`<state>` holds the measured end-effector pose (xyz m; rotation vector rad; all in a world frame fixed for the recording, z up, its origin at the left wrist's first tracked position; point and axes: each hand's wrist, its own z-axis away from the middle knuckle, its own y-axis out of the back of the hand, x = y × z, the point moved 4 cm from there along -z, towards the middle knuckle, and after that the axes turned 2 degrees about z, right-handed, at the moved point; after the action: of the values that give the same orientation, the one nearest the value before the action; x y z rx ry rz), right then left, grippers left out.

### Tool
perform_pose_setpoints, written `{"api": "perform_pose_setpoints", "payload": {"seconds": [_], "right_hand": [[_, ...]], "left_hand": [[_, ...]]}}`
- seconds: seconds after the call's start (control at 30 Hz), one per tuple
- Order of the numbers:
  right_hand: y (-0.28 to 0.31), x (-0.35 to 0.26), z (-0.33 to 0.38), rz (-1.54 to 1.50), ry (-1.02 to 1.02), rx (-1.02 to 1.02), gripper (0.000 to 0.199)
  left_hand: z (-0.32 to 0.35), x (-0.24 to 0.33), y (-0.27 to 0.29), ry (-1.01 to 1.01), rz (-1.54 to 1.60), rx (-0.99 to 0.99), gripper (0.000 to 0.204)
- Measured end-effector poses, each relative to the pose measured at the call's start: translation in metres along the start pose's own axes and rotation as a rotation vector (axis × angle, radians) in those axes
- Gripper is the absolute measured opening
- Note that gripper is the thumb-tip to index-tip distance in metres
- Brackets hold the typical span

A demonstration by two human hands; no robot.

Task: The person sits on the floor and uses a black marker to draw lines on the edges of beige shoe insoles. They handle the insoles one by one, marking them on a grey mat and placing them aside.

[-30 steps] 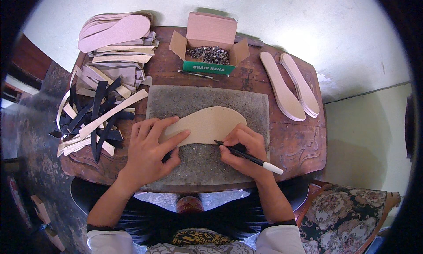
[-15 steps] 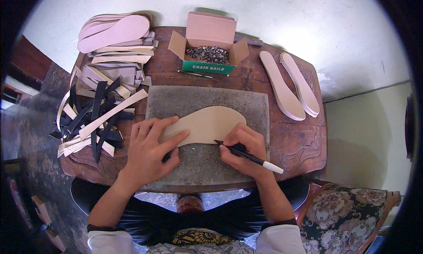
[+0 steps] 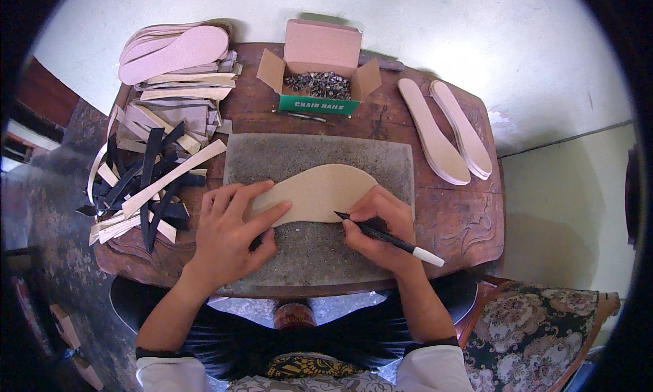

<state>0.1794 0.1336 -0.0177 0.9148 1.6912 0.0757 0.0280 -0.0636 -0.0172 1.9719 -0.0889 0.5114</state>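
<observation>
1 tan sole-shaped piece is lying flat on a grey slab near the middle of the wooden table, its broad end pointing toward 3 o'clock and its narrow end reaching under the left hand. That hand is resting on it from 8 o'clock, its fingers spreading apart and pressing down rather than pinching; something dark is showing between thumb and forefinger, too hidden to name. At 4 o'clock the right hand is closing its fingers tightly around a black pen with a white end, the tip pointing toward 10 o'clock and sitting just inside the piece's near edge; whether it is touching, I cannot tell. The step in hand is seemingly marking the piece near that edge, and the next move is probably calling for fine fingertip control while the left hand is steadying the piece. Farther out, at 12 o'clock, an open green box is holding small metal pieces. At 2 o'clock, 2 stacks of tan soles are lying side by side. Between 10 and 11 o'clock, pinkish soles are lying piled up, while at 9 o'clock black and cream strips are forming a loose heap.
</observation>
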Motion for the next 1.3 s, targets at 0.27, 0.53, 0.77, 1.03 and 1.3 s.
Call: {"api": "perform_pose_setpoints", "payload": {"seconds": [0.27,0.53,0.77,1.03,1.3], "right_hand": [[0.0026,0.0017,-0.0003,0.006,0.008,-0.012,0.021],[0.0024,0.0028,-0.0003,0.023,0.01,-0.04,0.02],[0.001,0.0015,-0.0007,-0.003,0.018,-0.044,0.022],[0.0015,0.0036,-0.0001,0.026,0.014,-0.063,0.02],[0.001,0.0008,-0.0012,-0.001,0.015,-0.059,0.021]], "left_hand": [[0.0004,-0.0006,-0.0006,0.004,0.004,-0.007,0.054],[0.0007,-0.0007,-0.0006,0.003,0.005,-0.013,0.053],[-0.0004,0.0003,0.0001,0.006,0.009,-0.004,0.053],[-0.0005,0.0007,0.0009,-0.002,0.012,0.002,0.052],[-0.0003,0.0009,0.0012,0.001,0.017,0.005,0.051]]}}
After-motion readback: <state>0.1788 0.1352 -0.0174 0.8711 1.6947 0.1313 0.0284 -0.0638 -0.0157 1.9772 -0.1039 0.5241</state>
